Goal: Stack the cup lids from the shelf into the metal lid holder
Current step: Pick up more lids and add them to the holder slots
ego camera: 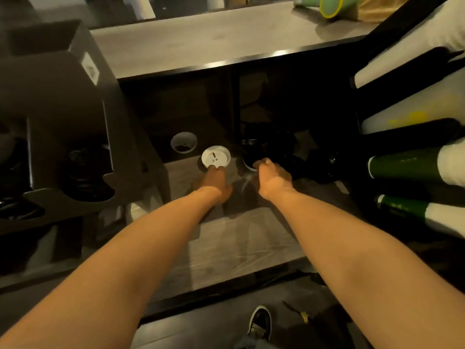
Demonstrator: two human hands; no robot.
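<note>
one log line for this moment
stage: pickup on shelf | left hand: pinches white lid | right hand: on dark item, grip unclear

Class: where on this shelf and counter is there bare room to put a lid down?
Free: the shelf front between the forearms; the counter between the holder and the green cups. Crowded: the shelf's back, where white cup, white lid, left hand, right hand and dark lids bunch together.
</note>
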